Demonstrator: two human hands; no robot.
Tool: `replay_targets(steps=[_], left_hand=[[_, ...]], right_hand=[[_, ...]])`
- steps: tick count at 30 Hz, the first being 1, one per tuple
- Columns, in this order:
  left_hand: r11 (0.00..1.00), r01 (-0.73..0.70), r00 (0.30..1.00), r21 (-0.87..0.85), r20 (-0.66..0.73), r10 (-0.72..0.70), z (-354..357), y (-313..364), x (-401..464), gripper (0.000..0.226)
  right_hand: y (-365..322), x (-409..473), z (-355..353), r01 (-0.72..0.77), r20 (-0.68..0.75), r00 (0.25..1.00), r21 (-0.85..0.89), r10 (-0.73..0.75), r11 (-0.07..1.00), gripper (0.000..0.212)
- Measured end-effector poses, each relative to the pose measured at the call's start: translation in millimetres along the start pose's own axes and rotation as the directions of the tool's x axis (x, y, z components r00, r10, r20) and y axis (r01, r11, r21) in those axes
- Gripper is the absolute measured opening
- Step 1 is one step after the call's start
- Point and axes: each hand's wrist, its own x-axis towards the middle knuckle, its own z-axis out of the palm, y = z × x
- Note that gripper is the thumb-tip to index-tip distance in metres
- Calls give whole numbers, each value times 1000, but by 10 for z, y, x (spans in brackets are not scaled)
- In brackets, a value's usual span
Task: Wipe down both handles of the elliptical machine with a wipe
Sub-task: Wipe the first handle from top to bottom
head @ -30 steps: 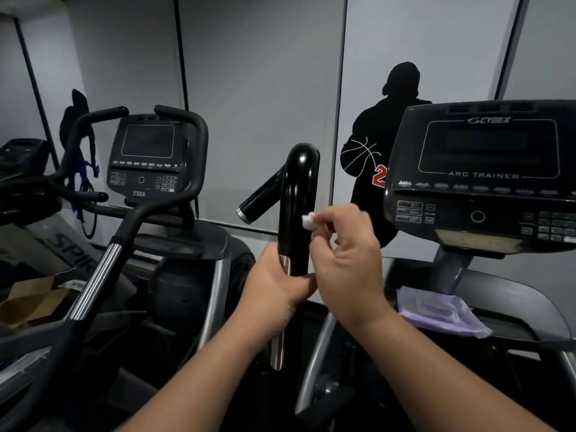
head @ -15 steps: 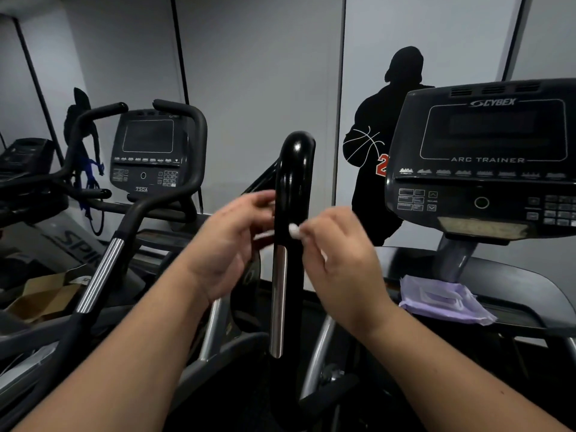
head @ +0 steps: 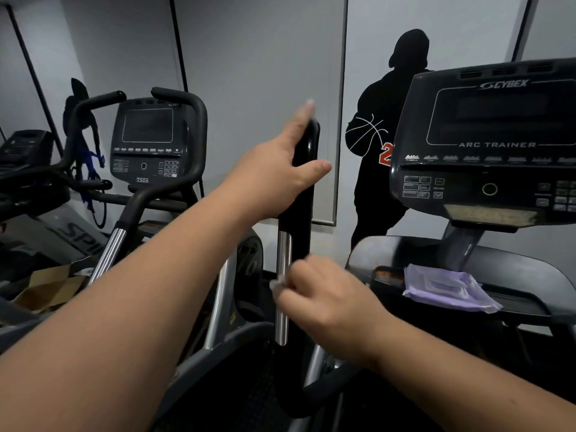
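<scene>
The black left handle (head: pixel 304 194) of the elliptical machine rises in the middle, with a chrome strip (head: pixel 283 285) down its lower part. My left hand (head: pixel 280 169) is up at the handle's top, fingers stretched along its left side and thumb across the front. My right hand (head: pixel 324 294) is low at the chrome strip, pinching a small white wipe (head: pixel 277 283) against it. The machine's other handle is out of view.
The Cybex Arc Trainer console (head: pixel 486 145) stands at the right. A purple wipe packet (head: pixel 445 286) lies on the black shelf below it. Another machine with console (head: pixel 148 141) and curved handles stands at the left. A cardboard box (head: pixel 50 288) sits lower left.
My left hand has risen from the middle of the handle to its top. My right hand with the wipe has slid down to the chrome strip.
</scene>
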Motion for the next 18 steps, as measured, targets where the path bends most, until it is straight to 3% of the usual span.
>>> replay_targets(steps=[3,5,7,8,11,13,16,18], left_hand=[[992,-47,997,-117,56,54,-24,-76,57,64],[989,-50,995,-142,75,61,-12,-105,79,61],[987,-60,995,-149,64,70,25,-120,74,63],[986,-59,996,-157,54,68,42,-123,68,65],[981,-52,997,-188,39,60,82,-145,65,67],[982,-54,997,-183,37,62,89,-153,60,67],[983,-57,997,-175,40,65,82,-162,53,67],[976,-58,997,-210,44,69,81,-171,64,66]], right_hand=[[178,263,-105,-256,-169,953,-10,251,967,29],[123,316,-141,-215,-193,959,-23,206,976,22],[57,192,-10,-14,-159,987,-113,-4,993,12],[83,172,7,5,-152,988,-121,-24,993,13],[207,323,-78,-217,-323,929,-70,184,974,23],[137,298,-28,-215,-368,914,-81,171,973,21],[45,94,119,-84,-324,945,-115,43,990,20],[162,151,55,-194,-390,906,-30,167,981,22]])
